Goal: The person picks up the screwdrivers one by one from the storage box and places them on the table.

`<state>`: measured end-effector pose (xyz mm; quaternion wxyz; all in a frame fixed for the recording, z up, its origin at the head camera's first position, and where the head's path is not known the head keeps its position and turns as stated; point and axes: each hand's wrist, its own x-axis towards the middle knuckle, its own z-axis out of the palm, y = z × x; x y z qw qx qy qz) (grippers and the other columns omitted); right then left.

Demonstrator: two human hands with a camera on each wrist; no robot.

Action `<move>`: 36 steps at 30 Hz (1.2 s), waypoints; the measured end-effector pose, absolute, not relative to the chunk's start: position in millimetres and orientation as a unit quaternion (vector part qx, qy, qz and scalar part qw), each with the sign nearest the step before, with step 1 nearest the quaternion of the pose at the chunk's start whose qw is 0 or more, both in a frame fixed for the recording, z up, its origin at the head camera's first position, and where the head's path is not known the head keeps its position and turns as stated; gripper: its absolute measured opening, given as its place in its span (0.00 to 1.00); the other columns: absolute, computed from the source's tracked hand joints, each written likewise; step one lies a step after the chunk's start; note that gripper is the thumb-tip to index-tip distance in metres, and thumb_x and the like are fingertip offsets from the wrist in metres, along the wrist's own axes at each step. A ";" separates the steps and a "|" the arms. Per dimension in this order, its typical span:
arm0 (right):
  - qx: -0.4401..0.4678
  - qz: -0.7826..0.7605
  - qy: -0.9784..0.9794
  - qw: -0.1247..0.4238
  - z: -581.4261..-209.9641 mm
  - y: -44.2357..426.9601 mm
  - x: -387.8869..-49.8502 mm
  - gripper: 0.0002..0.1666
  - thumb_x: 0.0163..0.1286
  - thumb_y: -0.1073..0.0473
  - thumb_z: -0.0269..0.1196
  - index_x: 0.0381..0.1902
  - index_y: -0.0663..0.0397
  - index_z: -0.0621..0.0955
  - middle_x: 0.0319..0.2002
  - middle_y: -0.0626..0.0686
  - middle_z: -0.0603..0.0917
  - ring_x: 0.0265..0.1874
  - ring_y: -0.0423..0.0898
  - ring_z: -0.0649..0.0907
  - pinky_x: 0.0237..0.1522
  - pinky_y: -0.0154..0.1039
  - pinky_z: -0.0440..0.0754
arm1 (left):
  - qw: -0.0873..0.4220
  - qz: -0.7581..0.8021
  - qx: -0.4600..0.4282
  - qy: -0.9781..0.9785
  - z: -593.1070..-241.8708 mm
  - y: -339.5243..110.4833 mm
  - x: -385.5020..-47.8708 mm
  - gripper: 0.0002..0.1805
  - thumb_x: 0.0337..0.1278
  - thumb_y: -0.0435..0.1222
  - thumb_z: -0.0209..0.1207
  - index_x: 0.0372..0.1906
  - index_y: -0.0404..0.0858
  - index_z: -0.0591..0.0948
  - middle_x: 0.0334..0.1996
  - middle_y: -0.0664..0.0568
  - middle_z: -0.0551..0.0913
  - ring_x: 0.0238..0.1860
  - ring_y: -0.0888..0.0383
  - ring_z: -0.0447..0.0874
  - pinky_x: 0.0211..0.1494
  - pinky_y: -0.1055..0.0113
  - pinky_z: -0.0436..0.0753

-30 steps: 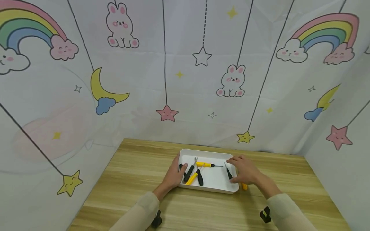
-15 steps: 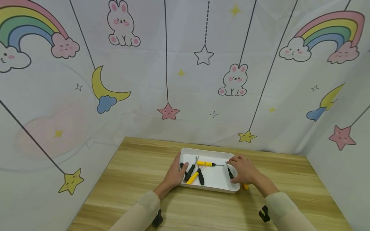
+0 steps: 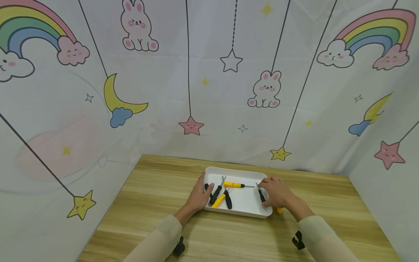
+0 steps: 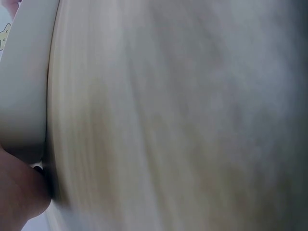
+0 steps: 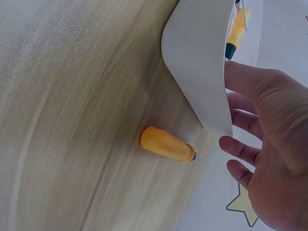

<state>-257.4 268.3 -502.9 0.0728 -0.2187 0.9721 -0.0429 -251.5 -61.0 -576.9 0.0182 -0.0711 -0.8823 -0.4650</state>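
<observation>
A white tray point(image 3: 243, 202) holds several screwdrivers with black or yellow handles, most crossed near its left side. My left hand point(image 3: 198, 194) grips the tray's left end, thumb over the rim. Around the right end, my right hand point(image 3: 276, 193) holds the rim, close to a small black-handled screwdriver point(image 3: 262, 196) inside. The right wrist view shows that hand point(image 5: 279, 125) at the tray's edge point(image 5: 197, 57), and an orange-handled screwdriver point(image 5: 166, 144) on the table beside the tray. Left wrist view: part of the hand point(image 4: 21, 192) against the tray wall point(image 4: 24, 82).
The wooden table point(image 3: 157, 174) reaches back to a white cloth point(image 3: 157, 91) printed with rainbows, rabbits and stars. Black objects point(image 3: 179, 247) show beside both sleeves, one near the left and another point(image 3: 298, 240) near the right.
The head view has shifted slightly. Both hands keep their places on the tray, and the screwdrivers lie as before.
</observation>
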 end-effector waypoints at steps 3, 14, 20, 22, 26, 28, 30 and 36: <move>-0.216 -0.043 0.972 0.077 -504.5 268.8 -258.1 0.38 0.53 0.48 0.84 0.61 0.54 0.86 0.61 0.56 0.83 0.56 0.58 0.75 0.63 0.64 0.74 | 0.016 -0.466 -0.072 -0.882 -576.1 -60.9 -251.0 0.40 0.85 0.48 0.49 0.86 0.34 0.49 0.84 0.36 0.53 0.83 0.39 0.53 0.83 0.43 0.55; -0.214 -0.055 0.970 0.100 -507.6 269.4 -259.1 0.35 0.54 0.50 0.84 0.59 0.50 0.86 0.62 0.55 0.83 0.53 0.56 0.75 0.58 0.61 0.77 | 0.015 -0.474 -0.073 -0.877 -573.7 -60.4 -249.1 0.40 0.85 0.46 0.50 0.85 0.32 0.50 0.84 0.35 0.53 0.83 0.38 0.53 0.83 0.41 0.55; -0.221 -0.055 0.968 0.106 -507.3 268.2 -261.6 0.32 0.54 0.52 0.84 0.57 0.50 0.87 0.61 0.55 0.83 0.56 0.58 0.76 0.61 0.64 0.76 | 0.016 -0.472 -0.076 -0.878 -573.9 -60.6 -249.5 0.40 0.85 0.47 0.50 0.85 0.32 0.50 0.83 0.35 0.54 0.82 0.37 0.54 0.83 0.41 0.55; -0.222 -0.056 0.967 0.109 -506.5 267.9 -262.4 0.32 0.55 0.52 0.84 0.57 0.50 0.87 0.61 0.55 0.83 0.58 0.59 0.76 0.63 0.65 0.75 | 0.018 -0.471 -0.076 -0.879 -575.0 -60.7 -250.4 0.40 0.85 0.47 0.50 0.85 0.32 0.50 0.83 0.35 0.54 0.82 0.37 0.54 0.83 0.40 0.55; -0.222 -0.060 0.967 0.109 -504.8 266.9 -262.9 0.31 0.55 0.53 0.84 0.57 0.51 0.88 0.60 0.55 0.84 0.59 0.61 0.76 0.64 0.67 0.74 | 0.018 -0.466 -0.073 -0.881 -576.7 -60.7 -252.3 0.40 0.84 0.48 0.50 0.85 0.32 0.50 0.83 0.35 0.54 0.82 0.37 0.54 0.83 0.41 0.55; -0.222 -0.062 0.967 0.109 -504.3 266.6 -263.2 0.31 0.55 0.52 0.84 0.56 0.51 0.88 0.60 0.55 0.84 0.59 0.60 0.76 0.64 0.66 0.75 | 0.017 -0.465 -0.072 -0.882 -576.7 -60.9 -252.7 0.40 0.84 0.48 0.50 0.86 0.33 0.50 0.84 0.36 0.53 0.83 0.38 0.53 0.83 0.41 0.55; -0.223 -0.062 0.967 0.108 -504.4 266.7 -263.6 0.31 0.55 0.52 0.84 0.56 0.51 0.88 0.59 0.55 0.84 0.58 0.59 0.76 0.62 0.65 0.76 | 0.016 -0.465 -0.072 -0.882 -576.8 -61.0 -252.8 0.41 0.84 0.48 0.50 0.86 0.33 0.49 0.84 0.36 0.53 0.83 0.38 0.53 0.83 0.42 0.55; -0.221 -0.066 0.967 0.110 -508.0 267.2 -266.1 0.31 0.54 0.51 0.84 0.55 0.49 0.88 0.59 0.53 0.84 0.55 0.55 0.76 0.60 0.61 0.78 | 0.012 -0.463 -0.073 -0.883 -577.6 -62.0 -252.7 0.41 0.84 0.49 0.50 0.86 0.34 0.49 0.84 0.36 0.53 0.83 0.39 0.53 0.83 0.42 0.55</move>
